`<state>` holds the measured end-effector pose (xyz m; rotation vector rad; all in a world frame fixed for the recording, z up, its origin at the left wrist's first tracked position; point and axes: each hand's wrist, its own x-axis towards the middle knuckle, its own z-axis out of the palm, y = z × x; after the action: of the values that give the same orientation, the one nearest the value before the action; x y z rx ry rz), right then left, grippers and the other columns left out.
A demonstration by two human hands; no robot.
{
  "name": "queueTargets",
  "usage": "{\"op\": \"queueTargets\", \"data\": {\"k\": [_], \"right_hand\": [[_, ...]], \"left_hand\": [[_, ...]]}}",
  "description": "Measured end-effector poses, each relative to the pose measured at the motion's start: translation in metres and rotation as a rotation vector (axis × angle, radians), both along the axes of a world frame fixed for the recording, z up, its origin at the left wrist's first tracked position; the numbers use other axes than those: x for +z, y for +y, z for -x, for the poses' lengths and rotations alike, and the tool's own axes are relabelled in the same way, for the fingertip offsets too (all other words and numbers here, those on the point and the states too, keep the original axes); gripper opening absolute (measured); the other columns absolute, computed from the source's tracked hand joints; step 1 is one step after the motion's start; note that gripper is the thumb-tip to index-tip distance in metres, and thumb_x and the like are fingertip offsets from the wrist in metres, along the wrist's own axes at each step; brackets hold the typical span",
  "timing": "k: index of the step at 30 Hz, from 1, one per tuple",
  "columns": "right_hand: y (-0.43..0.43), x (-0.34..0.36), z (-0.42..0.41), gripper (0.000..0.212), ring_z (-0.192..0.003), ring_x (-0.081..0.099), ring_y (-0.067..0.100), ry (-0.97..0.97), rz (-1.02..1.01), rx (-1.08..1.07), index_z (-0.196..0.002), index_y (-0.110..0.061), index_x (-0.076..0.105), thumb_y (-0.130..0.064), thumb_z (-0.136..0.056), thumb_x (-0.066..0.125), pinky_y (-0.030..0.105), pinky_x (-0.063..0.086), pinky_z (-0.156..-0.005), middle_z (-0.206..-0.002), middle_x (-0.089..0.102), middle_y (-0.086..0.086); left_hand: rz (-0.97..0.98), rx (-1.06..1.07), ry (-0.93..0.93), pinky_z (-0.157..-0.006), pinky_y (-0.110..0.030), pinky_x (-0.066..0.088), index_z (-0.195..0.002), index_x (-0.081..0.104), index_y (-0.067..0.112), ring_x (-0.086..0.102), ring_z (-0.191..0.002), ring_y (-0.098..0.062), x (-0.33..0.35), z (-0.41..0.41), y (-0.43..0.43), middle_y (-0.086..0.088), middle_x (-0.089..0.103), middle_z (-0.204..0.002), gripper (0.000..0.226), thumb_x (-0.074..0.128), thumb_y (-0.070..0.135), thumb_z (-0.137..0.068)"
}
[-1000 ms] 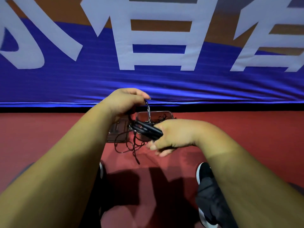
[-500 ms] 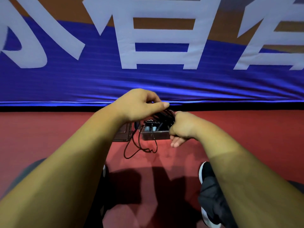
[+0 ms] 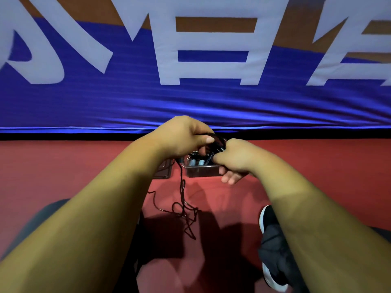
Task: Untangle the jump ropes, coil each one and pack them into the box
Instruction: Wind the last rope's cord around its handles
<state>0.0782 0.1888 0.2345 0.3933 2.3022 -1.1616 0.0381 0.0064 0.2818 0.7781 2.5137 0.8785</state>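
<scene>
Red floor (image 3: pixel 317 176) meets a blue banner (image 3: pixel 211 102) with white lettering. Near that far edge sits a clear box (image 3: pixel 201 172). Above it, the left hand (image 3: pixel 182 136) curls round a coiled black jump rope (image 3: pixel 218 142). The right hand (image 3: pixel 234 157) pinches the same coil, and its loose tail (image 3: pixel 182 197) trails down onto the floor.

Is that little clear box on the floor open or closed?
Open: nothing covers the visible top of the box, and pale blue handles lie inside it. The hands hide its far part.

Bare forearms (image 3: pixel 101 212), dark trousers (image 3: pixel 275 252), black shoe (image 3: pixel 268 217) (white sole).
</scene>
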Motion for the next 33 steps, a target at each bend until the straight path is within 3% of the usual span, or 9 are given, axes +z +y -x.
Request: {"op": "queueTargets", "data": {"k": [5, 8, 10, 12, 16, 19, 22, 27, 33], "right_hand": [[0.008, 0.0, 0.009, 0.013, -0.037, 0.038, 0.006, -0.014, 0.228, -0.28, -0.092, -0.013, 0.058, -0.01, -0.103, 0.053, 0.015, 0.025, -0.036, -0.055, 0.051, -0.002], [0.01, -0.004, 0.016, 0.015, -0.039, 0.032, 0.004, -0.006, 0.395, -0.408, -0.105, -0.018, 0.063, -0.013, -0.107, 0.05, 0.014, 0.02, -0.034, -0.061, 0.046, -0.003], [0.011, -0.002, 0.017, 0.008, -0.04, 0.031, 0.005, 0.033, 0.439, -0.396, -0.109, -0.018, 0.059, -0.013, -0.107, 0.053, 0.015, 0.02, -0.034, -0.062, 0.045, -0.001], [0.012, 0.002, 0.014, 0.012, -0.043, 0.03, 0.005, 0.034, 0.469, -0.317, -0.108, -0.019, 0.053, -0.008, -0.105, 0.056, 0.016, 0.019, -0.036, -0.061, 0.046, -0.001], [0.004, 0.016, 0.004, 0.024, -0.048, 0.028, 0.006, 0.033, 0.593, -0.146, -0.1, -0.02, 0.048, 0.0, -0.1, 0.063, 0.017, 0.019, -0.036, -0.065, 0.042, -0.001], [-0.003, 0.026, -0.001, 0.032, -0.051, 0.026, 0.006, 0.099, 0.635, -0.1, -0.096, -0.021, 0.048, -0.032, -0.096, 0.078, 0.018, 0.017, -0.037, -0.069, 0.041, -0.003], [-0.002, 0.031, 0.004, 0.057, -0.053, 0.023, 0.009, 0.14, 0.651, -0.273, -0.106, -0.016, 0.056, -0.068, -0.089, 0.072, 0.02, 0.015, -0.042, -0.07, 0.042, -0.002], [0.006, 0.039, 0.008, 0.027, -0.05, 0.022, 0.009, 0.152, 0.814, -0.426, -0.109, -0.017, 0.05, -0.039, -0.101, 0.064, 0.019, 0.014, -0.038, -0.066, 0.041, -0.002], [0.016, 0.044, 0.004, 0.006, -0.051, 0.022, 0.007, 0.104, 0.761, -0.364, -0.103, -0.015, 0.052, -0.016, -0.098, 0.056, 0.02, 0.007, -0.042, -0.067, 0.042, -0.001]], "left_hand": [[-0.058, 0.0, 0.045, -0.064, -0.02, 0.048, -0.099, 0.075, 0.033, 0.062, -0.064, 0.0, 0.002, -0.004, 0.005, 0.015, 0.078, -0.083, 0.011, 0.065, 0.033, -0.103], [0.062, -0.082, -0.028, -0.075, -0.036, 0.057, -0.103, 0.067, 0.026, 0.07, -0.083, -0.019, 0.002, -0.004, 0.005, 0.016, 0.078, -0.093, 0.016, 0.054, 0.019, -0.106], [0.12, -0.114, -0.147, -0.075, -0.031, 0.058, -0.108, 0.066, 0.022, 0.07, -0.084, -0.017, -0.003, -0.002, -0.001, 0.008, 0.079, -0.099, 0.027, 0.049, 0.002, -0.102], [0.155, -0.052, -0.187, -0.061, -0.014, 0.05, -0.107, 0.07, 0.015, 0.068, -0.069, -0.003, -0.008, 0.001, -0.006, 0.002, 0.079, -0.093, 0.031, 0.05, -0.007, -0.099], [0.296, 0.084, -0.033, -0.047, -0.013, 0.041, -0.082, 0.067, 0.021, 0.064, -0.057, 0.002, -0.019, 0.006, -0.009, 0.008, 0.07, -0.072, 0.018, 0.073, 0.008, -0.093], [0.242, 0.151, -0.016, -0.052, -0.023, 0.05, -0.073, 0.062, 0.019, 0.067, -0.059, -0.011, -0.027, 0.005, -0.004, 0.004, 0.07, -0.066, 0.025, 0.078, 0.017, -0.091], [0.133, 0.207, 0.015, -0.051, -0.021, 0.048, -0.08, 0.061, 0.01, 0.063, -0.054, -0.012, -0.023, 0.001, 0.002, -0.002, 0.069, -0.067, 0.026, 0.082, 0.022, -0.089], [-0.15, 0.216, -0.238, -0.058, -0.039, 0.059, -0.091, 0.059, 0.005, 0.069, -0.06, -0.028, -0.012, -0.001, 0.001, -0.018, 0.072, -0.075, 0.034, 0.09, 0.016, -0.081], [0.004, 0.098, -0.135, -0.057, -0.032, 0.057, -0.093, 0.067, 0.015, 0.06, -0.057, -0.015, -0.013, 0.001, -0.003, 0.0, 0.066, -0.067, 0.024, 0.088, 0.02, -0.083]]}}
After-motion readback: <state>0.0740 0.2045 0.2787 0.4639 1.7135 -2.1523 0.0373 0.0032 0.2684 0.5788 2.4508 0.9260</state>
